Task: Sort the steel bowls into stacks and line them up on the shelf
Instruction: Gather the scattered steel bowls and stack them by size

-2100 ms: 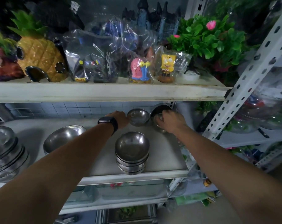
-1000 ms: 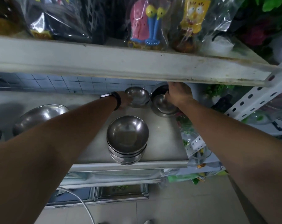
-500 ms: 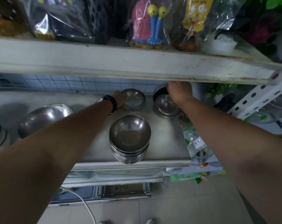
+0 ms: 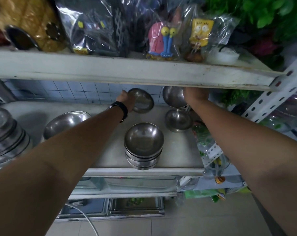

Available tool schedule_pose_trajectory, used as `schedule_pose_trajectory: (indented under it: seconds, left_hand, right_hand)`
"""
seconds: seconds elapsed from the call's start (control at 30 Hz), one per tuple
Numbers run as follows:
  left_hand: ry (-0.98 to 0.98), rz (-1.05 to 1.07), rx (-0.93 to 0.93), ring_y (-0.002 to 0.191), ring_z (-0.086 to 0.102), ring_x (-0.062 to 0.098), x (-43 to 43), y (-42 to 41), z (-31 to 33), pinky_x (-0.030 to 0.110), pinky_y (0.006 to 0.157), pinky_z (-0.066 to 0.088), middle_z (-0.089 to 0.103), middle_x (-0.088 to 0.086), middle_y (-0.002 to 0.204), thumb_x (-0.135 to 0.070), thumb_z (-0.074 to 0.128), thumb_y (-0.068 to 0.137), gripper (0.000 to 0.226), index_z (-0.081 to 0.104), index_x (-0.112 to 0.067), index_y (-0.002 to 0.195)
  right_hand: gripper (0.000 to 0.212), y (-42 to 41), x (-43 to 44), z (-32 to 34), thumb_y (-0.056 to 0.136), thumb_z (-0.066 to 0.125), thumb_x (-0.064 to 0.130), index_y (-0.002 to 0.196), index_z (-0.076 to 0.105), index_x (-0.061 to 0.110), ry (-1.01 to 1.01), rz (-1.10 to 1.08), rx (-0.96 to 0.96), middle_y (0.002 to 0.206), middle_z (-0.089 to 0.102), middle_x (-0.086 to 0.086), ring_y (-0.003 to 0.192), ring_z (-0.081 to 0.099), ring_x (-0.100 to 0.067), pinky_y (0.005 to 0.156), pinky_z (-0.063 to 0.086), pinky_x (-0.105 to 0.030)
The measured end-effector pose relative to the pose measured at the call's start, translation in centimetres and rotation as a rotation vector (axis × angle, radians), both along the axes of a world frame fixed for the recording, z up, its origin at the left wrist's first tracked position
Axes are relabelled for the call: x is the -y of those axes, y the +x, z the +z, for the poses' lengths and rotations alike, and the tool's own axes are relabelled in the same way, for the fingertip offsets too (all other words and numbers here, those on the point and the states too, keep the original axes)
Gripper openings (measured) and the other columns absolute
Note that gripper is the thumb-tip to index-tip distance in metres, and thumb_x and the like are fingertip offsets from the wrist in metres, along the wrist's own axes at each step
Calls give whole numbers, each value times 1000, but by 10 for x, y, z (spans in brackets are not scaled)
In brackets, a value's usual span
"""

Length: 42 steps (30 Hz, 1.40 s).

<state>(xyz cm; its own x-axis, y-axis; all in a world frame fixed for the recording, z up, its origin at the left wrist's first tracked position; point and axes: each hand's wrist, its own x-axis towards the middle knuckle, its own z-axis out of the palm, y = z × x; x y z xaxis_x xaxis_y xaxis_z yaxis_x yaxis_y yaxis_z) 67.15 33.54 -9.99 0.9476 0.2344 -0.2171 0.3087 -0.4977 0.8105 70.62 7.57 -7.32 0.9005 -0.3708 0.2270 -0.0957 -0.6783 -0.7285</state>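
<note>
Left hand (image 4: 127,101) grips the left rim of a small bowl (image 4: 142,103), which is tilted up off the shelf (image 4: 108,150) with its inside facing the camera. Black watch (image 4: 121,110) on that wrist.
Right hand (image 4: 195,96) is at the right rim of a second bowl (image 4: 174,98), raised at the back right. Its fingers are hidden behind the upper shelf (image 4: 127,70) edge, so it probably has a grip, not confirmed.
Third bowl (image 4: 177,120) sits upright on the shelf directly below the raised one.
Front stack (image 4: 143,145) of nested bowls stands at the shelf's front edge, between the arms.
Big bowl (image 4: 66,121) is left of the left forearm, and a left stack (image 4: 5,133) of wider bowls is at the far left.
Bagged toys (image 4: 161,40) sit on the upper shelf.
</note>
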Motion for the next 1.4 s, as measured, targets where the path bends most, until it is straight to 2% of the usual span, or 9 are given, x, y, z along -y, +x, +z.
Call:
schedule_pose_trajectory:
  seconds: [0.17, 0.33, 0.53, 0.7, 0.8, 1.0, 1.23, 1.3, 1.4]
  left_hand:
    - [49, 7, 32, 95, 66, 32, 3, -10, 24, 32, 52, 46, 64, 17, 112, -30, 38, 101, 39, 52, -7, 130]
    - [95, 2, 17, 107, 67, 37, 1, -18, 24, 48, 91, 56, 68, 21, 116, -20, 44, 104, 33, 55, -2, 129]
    - [57, 30, -51, 99, 71, 37, -6, -30, 12, 41, 68, 60, 70, 21, 112, -20, 46, 103, 33, 55, -6, 131]
    - [53, 20, -58, 72, 58, 24, -9, -36, 5, 41, 73, 60, 71, 20, 111, -20, 44, 106, 30, 56, -4, 129]
    - [78, 7, -67, 68, 57, 22, -10, -36, 2, 32, 48, 51, 70, 17, 100, -18, 42, 107, 31, 54, -3, 130]
    - [49, 51, -97, 70, 58, 22, -9, -38, 5, 37, 64, 58, 70, 18, 101, -15, 43, 106, 30, 53, -3, 132]
    - [35, 69, -107, 56, 55, 21, -16, -42, 1, 28, 42, 40, 66, 17, 88, -15, 43, 104, 29, 59, 1, 123]
    - [39, 58, -106, 67, 66, 27, -17, -45, 1, 37, 50, 53, 70, 17, 93, -13, 44, 104, 27, 60, 0, 121]
    - [88, 34, -98, 106, 69, 39, -18, -47, -1, 48, 86, 57, 70, 25, 113, -4, 45, 101, 31, 59, 1, 127]
  right_hand:
    - [34, -7, 1, 7, 105, 47, 37, 126, 62, 14, 51, -67, -130, 117, 60, -2, 106, 55, -21, 82, 32, -24]
    - [35, -31, -3, 2, 106, 34, 26, 113, 63, 7, -176, 64, -234, 115, 65, -18, 104, 63, -34, 77, 46, -33]
    - [39, -43, -20, -19, 102, 50, 39, 113, 72, 8, -268, 228, -384, 117, 69, -16, 106, 65, -31, 81, 46, -29]
    - [46, -36, -34, -33, 96, 59, 48, 109, 73, 6, -198, 254, -416, 113, 71, -16, 103, 67, -31, 81, 49, -28]
    - [46, -31, -40, -37, 94, 62, 49, 110, 73, 8, -253, 258, -443, 114, 71, -14, 105, 67, -32, 82, 51, -30]
    - [34, -23, -46, -43, 90, 69, 44, 106, 75, 14, -474, 233, -460, 114, 71, -11, 106, 67, -31, 88, 55, -36]
    - [44, -7, -46, -56, 89, 66, 52, 117, 70, 19, -697, 158, -481, 125, 62, -18, 120, 55, -37, 100, 40, -42]
    - [40, -3, -45, -64, 92, 62, 51, 116, 70, 19, -743, 170, -499, 127, 62, -18, 124, 51, -36, 110, 30, -46]
    - [33, -2, -46, -69, 96, 56, 43, 115, 68, 18, -729, 212, -483, 124, 65, -16, 123, 55, -34, 118, 21, -50]
